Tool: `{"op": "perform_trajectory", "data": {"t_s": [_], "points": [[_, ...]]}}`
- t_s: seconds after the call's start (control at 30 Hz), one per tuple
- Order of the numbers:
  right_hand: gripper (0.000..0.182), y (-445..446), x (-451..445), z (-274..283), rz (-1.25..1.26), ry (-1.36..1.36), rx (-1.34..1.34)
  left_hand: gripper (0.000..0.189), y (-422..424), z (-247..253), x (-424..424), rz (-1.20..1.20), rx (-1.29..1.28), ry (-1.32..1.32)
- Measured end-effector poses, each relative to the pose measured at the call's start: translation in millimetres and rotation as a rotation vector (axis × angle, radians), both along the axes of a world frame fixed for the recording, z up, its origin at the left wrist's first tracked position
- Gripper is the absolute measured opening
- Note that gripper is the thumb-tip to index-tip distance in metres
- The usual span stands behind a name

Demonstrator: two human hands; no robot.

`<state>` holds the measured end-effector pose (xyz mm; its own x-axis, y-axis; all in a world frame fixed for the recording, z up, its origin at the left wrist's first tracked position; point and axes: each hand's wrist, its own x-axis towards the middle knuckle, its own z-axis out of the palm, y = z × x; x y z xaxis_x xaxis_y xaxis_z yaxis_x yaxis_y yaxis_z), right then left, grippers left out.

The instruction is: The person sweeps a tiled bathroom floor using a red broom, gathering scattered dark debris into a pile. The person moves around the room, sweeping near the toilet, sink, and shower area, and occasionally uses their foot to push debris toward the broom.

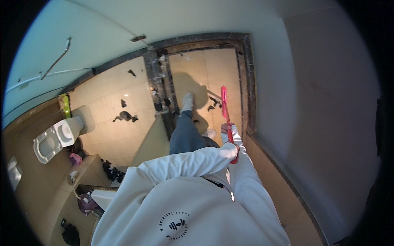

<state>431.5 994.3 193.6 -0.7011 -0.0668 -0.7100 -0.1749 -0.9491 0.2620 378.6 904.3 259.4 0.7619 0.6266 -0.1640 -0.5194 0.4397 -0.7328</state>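
Note:
I hold a broom with a red handle (230, 136) and a pink bristle head (224, 98) in both hands. My left hand (236, 150) is closed around the upper end of the handle, partly hidden by its white sleeve. Lower down, nearer the bristles, my right hand (226, 127) grips the same handle. The broom head rests low over the beige tile floor (190, 66). Just left of the bristles lie several dark scraps (214, 101), with another dark piece (211, 108) close by.
A dark stone threshold (157, 73) littered with debris separates this floor from a bathroom at left. There, a white toilet (63, 132) has its lid up, and a dark clump (125, 116) lies on the tiles. A grey wall (323, 92) stands at right.

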Motion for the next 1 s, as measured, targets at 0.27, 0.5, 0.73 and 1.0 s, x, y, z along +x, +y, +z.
{"op": "perform_trajectory", "data": {"t_s": [0.27, 0.5, 0.73, 1.0], "points": [[0.011, -76, -160, -15, 0.083, 0.412, -0.325, 0.006, 31, 172, -64, -0.021, -0.902, 1.205], [0.007, -51, -178, 0, 0.149, 0.446, -0.306, 0.017, 64, 187, -104, 0.074, -0.772, 0.926], [0.008, 47, -106, -3, 0.101, 0.096, -0.035, 0.022, 75, 172, -109, -0.320, -0.385, 0.933], [0.013, 210, -98, 13, -0.014, -0.567, 0.354, 0.014, 153, 119, -130, 0.041, -0.211, 0.337]]}}
